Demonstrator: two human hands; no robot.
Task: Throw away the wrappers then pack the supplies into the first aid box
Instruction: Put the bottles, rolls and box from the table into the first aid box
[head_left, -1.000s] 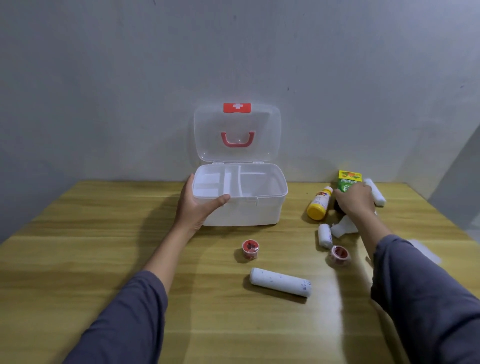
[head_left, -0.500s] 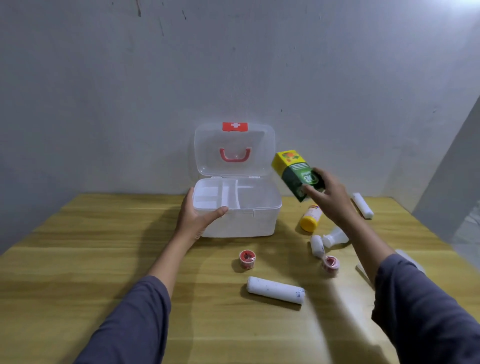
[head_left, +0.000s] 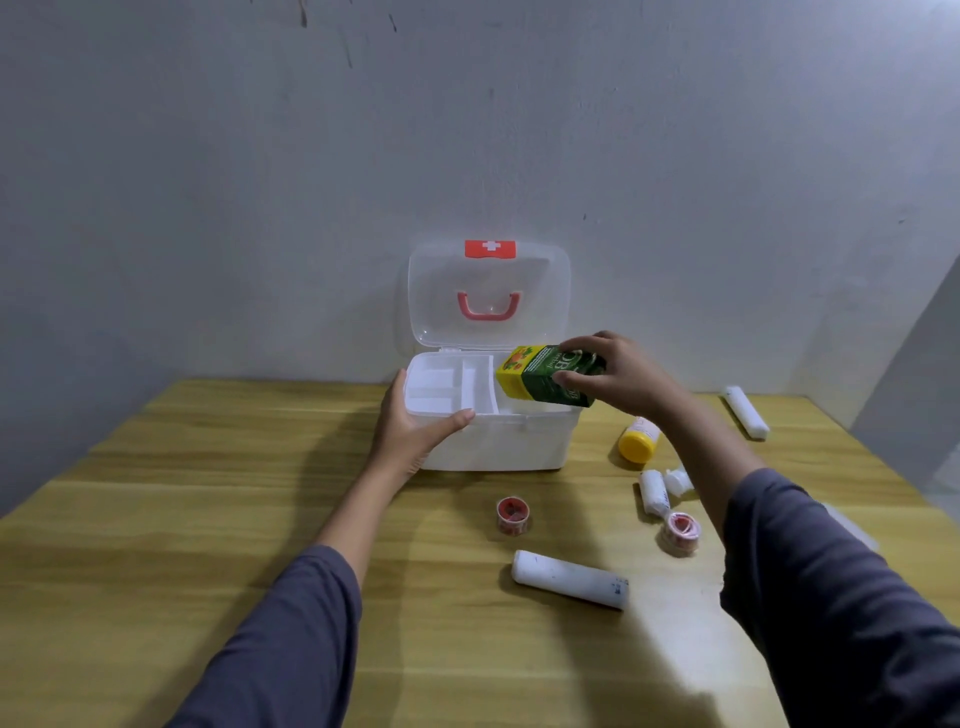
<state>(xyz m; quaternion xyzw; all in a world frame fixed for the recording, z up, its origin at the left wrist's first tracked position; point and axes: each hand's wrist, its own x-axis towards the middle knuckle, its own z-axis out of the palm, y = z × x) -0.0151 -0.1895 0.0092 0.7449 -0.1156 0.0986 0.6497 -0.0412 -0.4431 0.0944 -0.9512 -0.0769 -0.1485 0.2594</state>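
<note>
The white first aid box (head_left: 514, 447) stands open at the table's back, its clear lid (head_left: 488, 296) raised against the wall. My left hand (head_left: 410, 436) grips the box's front left corner, thumb over the rim. My right hand (head_left: 618, 379) holds a green and yellow carton (head_left: 540, 379) tilted over the box's right compartment. On the table lie a long white bandage roll (head_left: 569, 579), two small tape rolls (head_left: 511, 515) (head_left: 680, 531), a short white roll (head_left: 653, 491), a yellow-capped bottle (head_left: 638, 441) and another white roll (head_left: 746, 412).
The wooden table (head_left: 208, 519) meets a grey wall behind the box. A small white bottle (head_left: 678, 480) lies partly hidden behind my right forearm. A pale flat object (head_left: 852, 525) shows at the right edge past my sleeve.
My right hand picked up the green carton from the right side of the table and carried it left, over the open box. My left hand stayed on the box.
</note>
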